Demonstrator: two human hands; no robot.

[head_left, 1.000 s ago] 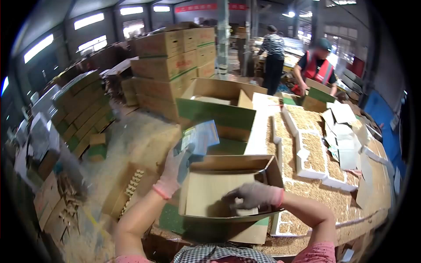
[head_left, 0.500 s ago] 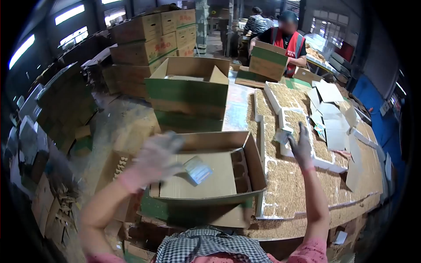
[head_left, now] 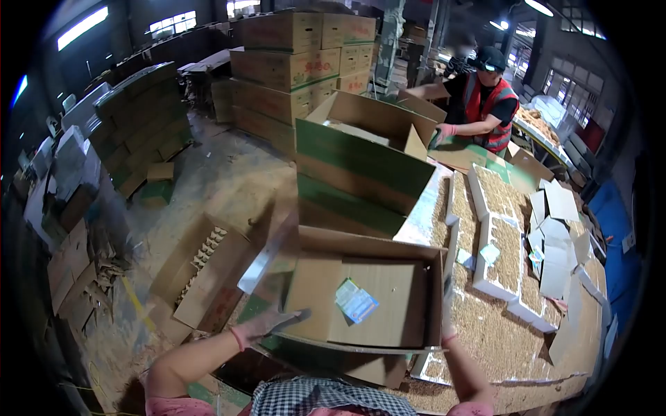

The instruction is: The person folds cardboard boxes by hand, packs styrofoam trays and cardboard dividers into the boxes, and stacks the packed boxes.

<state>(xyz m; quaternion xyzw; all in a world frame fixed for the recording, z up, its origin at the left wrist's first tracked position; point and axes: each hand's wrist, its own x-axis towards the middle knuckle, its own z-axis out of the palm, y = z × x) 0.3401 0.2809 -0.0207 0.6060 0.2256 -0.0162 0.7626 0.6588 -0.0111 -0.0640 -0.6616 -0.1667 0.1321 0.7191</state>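
An open cardboard box (head_left: 385, 247) stands in front of me, with a flat cardboard sheet (head_left: 388, 274) and a blue-and-white packet (head_left: 357, 301) lying inside. My left hand (head_left: 269, 324), in a greyish glove, grips the box at its near left corner, the fingers reaching over the edge. Against the outside of the right wall is my right hand (head_left: 447, 305); the wall and its angle hide part of the fingers. Two small packets, a bluish one (head_left: 466, 258) and a pale green one (head_left: 490, 254), lie on the brown grainy material to the right.
White trays (head_left: 494, 281) of brown grainy material cover the table at right, with cardboard scraps (head_left: 555, 243) on top. A larger open box (head_left: 361, 156) stands behind mine. Stacked cartons (head_left: 284, 69) rise beyond. A co-worker in a red vest (head_left: 489, 104) handles cardboard across the table.
Both hands have come down to the box's sides. The packet near my right hand now rests on the grainy material. My view has turned left, and the co-worker's arms have spread.
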